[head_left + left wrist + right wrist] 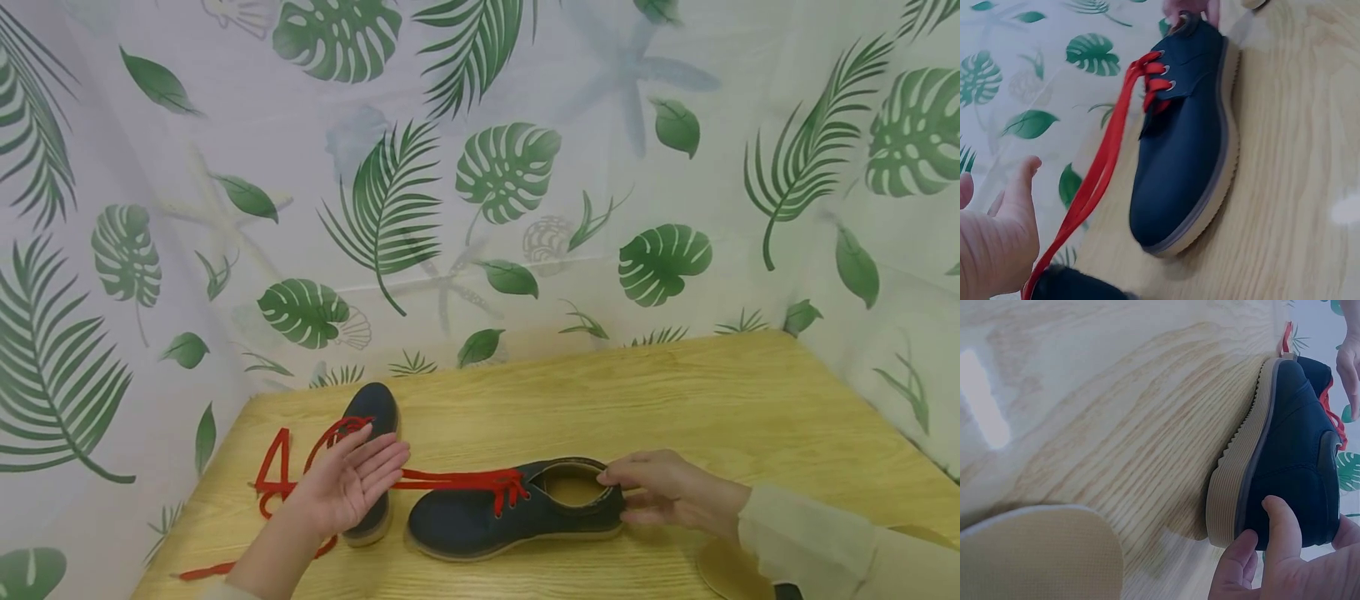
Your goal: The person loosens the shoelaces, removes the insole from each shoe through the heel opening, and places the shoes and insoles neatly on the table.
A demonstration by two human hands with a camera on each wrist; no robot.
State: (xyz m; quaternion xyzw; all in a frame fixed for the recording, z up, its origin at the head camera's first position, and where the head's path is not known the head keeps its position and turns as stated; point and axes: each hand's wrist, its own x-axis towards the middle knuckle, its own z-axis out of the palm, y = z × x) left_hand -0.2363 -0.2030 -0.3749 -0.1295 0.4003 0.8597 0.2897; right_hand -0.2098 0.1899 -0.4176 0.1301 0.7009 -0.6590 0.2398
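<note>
A navy shoe [495, 521] with a tan sole lies sideways on the table, toe to the left. My right hand [671, 492] grips its heel, thumb at the collar and fingers against the outside of the back, as the right wrist view shows [1291, 562]. Red laces [457, 479] stretch left from its eyelets towards my left hand [341, 483]. That hand is held palm up with straight fingers, over the second navy shoe [375, 408], and hides its middle. In the left wrist view, the laces [1100, 162] run down past the left hand [997, 244].
Loose red lace [273, 462] lies in loops on the left of the wooden table [675, 400]. A tan insole-shaped piece [1047, 550] lies near the right forearm. Behind the table hangs a leaf-printed white curtain [420, 275].
</note>
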